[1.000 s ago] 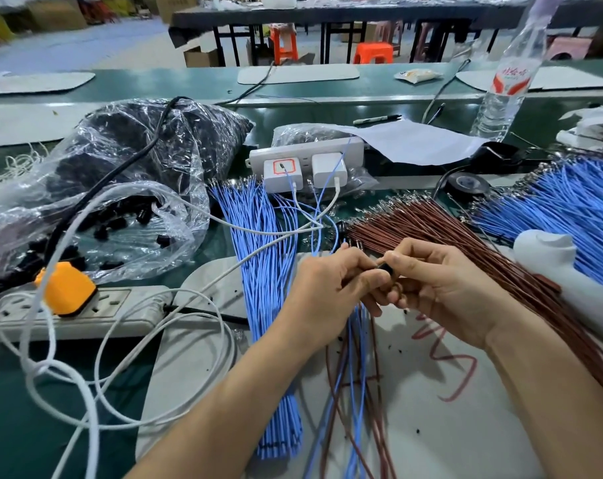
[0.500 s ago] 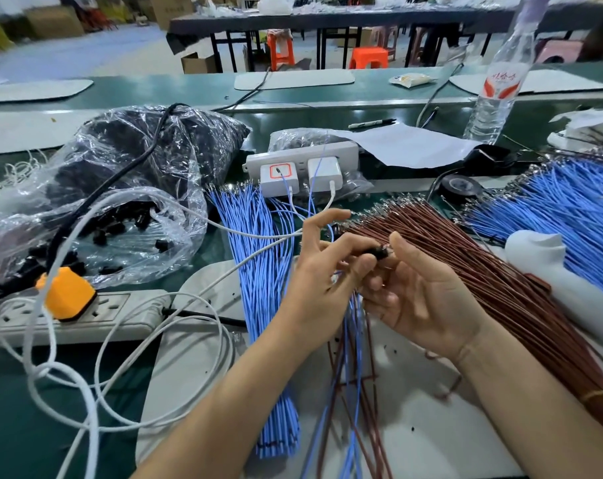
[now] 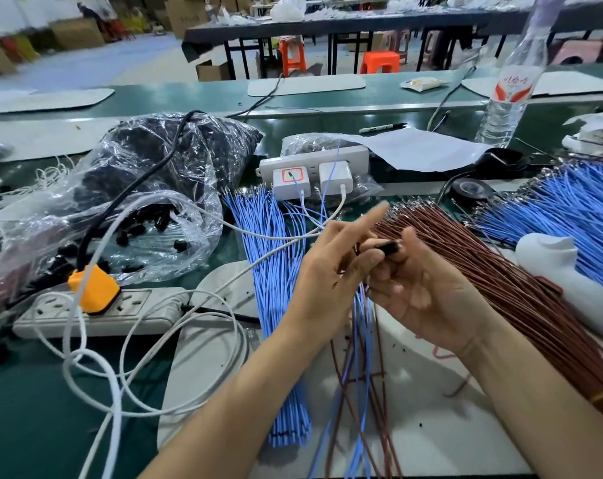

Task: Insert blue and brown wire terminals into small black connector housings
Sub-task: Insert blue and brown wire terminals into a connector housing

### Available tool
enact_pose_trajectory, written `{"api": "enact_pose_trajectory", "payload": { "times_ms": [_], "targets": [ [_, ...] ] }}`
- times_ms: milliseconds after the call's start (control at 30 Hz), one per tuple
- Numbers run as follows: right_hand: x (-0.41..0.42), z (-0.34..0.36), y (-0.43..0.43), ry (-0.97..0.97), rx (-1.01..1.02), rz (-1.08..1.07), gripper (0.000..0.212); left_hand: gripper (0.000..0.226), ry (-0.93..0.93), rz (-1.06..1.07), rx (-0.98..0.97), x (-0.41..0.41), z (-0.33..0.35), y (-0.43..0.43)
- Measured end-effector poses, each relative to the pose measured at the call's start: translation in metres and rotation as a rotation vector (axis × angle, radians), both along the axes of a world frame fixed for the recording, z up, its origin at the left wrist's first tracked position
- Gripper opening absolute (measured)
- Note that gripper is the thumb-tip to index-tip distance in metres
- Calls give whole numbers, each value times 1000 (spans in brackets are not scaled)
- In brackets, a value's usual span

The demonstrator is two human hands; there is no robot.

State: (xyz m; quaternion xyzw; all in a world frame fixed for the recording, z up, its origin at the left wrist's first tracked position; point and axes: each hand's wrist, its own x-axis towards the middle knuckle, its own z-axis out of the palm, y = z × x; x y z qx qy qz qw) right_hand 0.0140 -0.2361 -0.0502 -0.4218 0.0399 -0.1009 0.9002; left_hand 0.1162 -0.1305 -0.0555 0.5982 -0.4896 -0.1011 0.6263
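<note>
Over the worktop, the right hand pinches a small black connector housing between thumb and curled fingers, while the left hand, forefinger lifted, seemingly pinches its wired end, probably mid-insertion; next likely needs a firm, straight push.

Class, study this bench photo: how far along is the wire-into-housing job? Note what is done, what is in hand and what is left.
Done: seemingly little. Some mixed blue and brown wires trail below the hands, their ends hidden.
In hand: the left hand and right hand pinch one black connector housing.
Left: most of it. A thick brown wire bundle, a blue wire bundle and a bag of housings remain.
</note>
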Motion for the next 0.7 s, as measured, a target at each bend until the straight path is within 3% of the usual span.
{"api": "enact_pose_trajectory", "payload": {
  "times_ms": [33, 100, 167, 233, 300, 400, 467, 533, 633, 700],
  "targets": [
    [-1, 2, -2, -50, 34, 5, 41, 53, 18, 4, 3, 2, -1, 0],
    [-6, 8, -16, -220, 185, -28, 35, 59, -128, 55, 38, 6, -2, 3],
    [-15, 16, -37, -364, 351, -175, 21, 48, -356, 123, 97, 9, -1, 6],
    [-25, 20, -56, -350, 363, -449, 16, 34, -454, 164, 142, 6, 9, 9],
    [-30, 16, -64, -272, 394, -640, 18, 28, -440, 173, 199, -2, 27, 15],
    [-28, 4, -68, -248, 490, -702, 19, 25, -235, 80, 259, -24, 57, 36],
    [-25, -1, -70, -161, 400, -737, 17, 26, -114, -19, 300, -45, 68, 61],
    [-19, -6, -72, 35, 179, -804, 6, 27, -66, -162, 450, -68, 73, 85],
    [-2, -16, -59, 227, -231, -823, 9, 40, -342, -228, 791, -75, 62, 105],
    [10, -24, -44, 325, -461, -779, 16, 42, -404, -171, 882, -67, 53, 104]
  ]
}}
